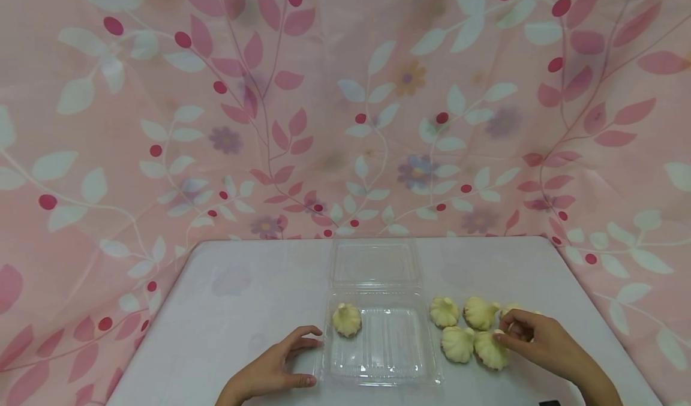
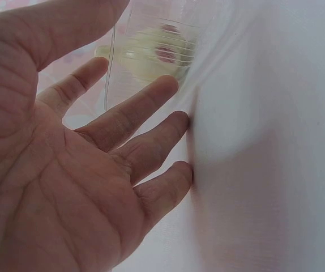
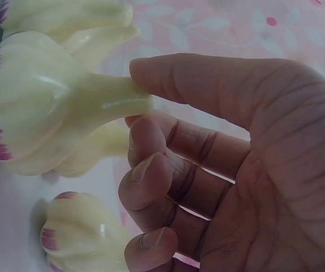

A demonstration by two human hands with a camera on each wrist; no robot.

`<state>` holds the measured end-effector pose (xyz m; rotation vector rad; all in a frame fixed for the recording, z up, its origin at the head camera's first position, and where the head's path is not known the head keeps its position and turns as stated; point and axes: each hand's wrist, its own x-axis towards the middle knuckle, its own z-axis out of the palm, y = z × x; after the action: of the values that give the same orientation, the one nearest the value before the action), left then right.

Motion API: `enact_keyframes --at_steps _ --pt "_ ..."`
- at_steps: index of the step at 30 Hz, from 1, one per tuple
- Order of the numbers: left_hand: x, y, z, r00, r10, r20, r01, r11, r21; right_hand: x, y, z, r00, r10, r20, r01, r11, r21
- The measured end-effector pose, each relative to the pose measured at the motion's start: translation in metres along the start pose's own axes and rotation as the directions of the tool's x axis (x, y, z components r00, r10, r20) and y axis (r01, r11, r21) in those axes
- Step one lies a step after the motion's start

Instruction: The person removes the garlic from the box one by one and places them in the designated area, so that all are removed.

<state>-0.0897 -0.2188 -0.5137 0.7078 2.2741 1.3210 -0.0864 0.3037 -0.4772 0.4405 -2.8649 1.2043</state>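
My right hand (image 1: pixel 540 341) pinches the stem of a garlic bulb (image 1: pixel 491 352), the front one nearest it; in the right wrist view that bulb (image 3: pixel 32 105) fills the left side, its stem between thumb and forefinger. Left of it lies another garlic bulb (image 1: pixel 457 344). A clear plastic clamshell box (image 1: pixel 399 379) lies unfolded on the table, with one garlic bulb (image 1: pixel 346 319) in its left back corner. My left hand (image 1: pixel 281 361) is beside the box's left edge, fingers spread and loosely bent, holding nothing. In the left wrist view the garlic bulb (image 2: pixel 151 56) shows through the box wall.
Behind the pinched bulb sit more garlic bulbs (image 1: pixel 479 313), one partly hidden by my right hand. The box's lid (image 1: pixel 375 263) lies flat toward the back edge of the white table (image 1: pixel 243 310). A pink floral cloth (image 1: pixel 335 94) hangs behind. A small black object (image 1: pixel 549 403) shows at the front edge.
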Motion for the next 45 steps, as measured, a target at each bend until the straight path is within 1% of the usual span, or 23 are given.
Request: enact_keyframes --at_steps 5,11,16,21,26,33,37,40,45 --pt "0.0005 -0.0002 0.0003 1.000 -0.006 0.001 0.006 1.000 0.005 0.0013 -0.0008 0.0006 1.000 -0.007 -0.004 0.007 1.000 0.010" --pt "0.0001 0.0001 -0.0005 1.000 -0.014 0.001 0.014 1.000 0.006 0.0010 -0.0020 0.0006 1.000 0.009 -0.016 -0.009 1.000 0.005" --pt "0.0003 0.0019 -0.0003 1.000 -0.019 0.000 0.019 1.000 0.008 0.0013 -0.0018 0.0004 1.000 0.022 -0.010 -0.022 1.000 0.000" --pt "0.0013 0.0026 -0.0007 0.999 -0.032 -0.005 0.032 0.999 0.013 0.0018 -0.0007 0.0005 1.000 0.007 -0.014 -0.007 1.000 -0.006" --pt "0.0018 0.0011 -0.0012 1.000 -0.017 -0.010 0.017 0.999 0.028 0.0021 -0.0005 0.0007 1.000 -0.006 -0.018 0.005 1.000 -0.007" --pt "0.0021 0.0007 0.0005 1.000 -0.019 -0.002 0.019 1.000 0.002 0.0025 -0.0043 0.0015 0.999 0.036 -0.019 -0.036 0.999 -0.020" --pt "0.0008 0.0019 0.0004 0.999 -0.040 0.001 0.040 0.999 0.001 0.0022 -0.0045 0.0014 0.999 0.052 -0.006 -0.052 0.999 -0.011" --pt "0.0001 0.0018 0.0001 0.999 -0.050 0.002 0.050 0.999 0.000 0.0016 -0.0024 0.0011 0.999 0.036 0.004 -0.036 0.999 0.003" --pt "-0.0003 0.0004 -0.0001 0.999 -0.033 0.000 0.033 0.999 0.004 -0.0003 -0.0003 0.0002 1.000 -0.017 0.007 0.017 1.000 0.003"
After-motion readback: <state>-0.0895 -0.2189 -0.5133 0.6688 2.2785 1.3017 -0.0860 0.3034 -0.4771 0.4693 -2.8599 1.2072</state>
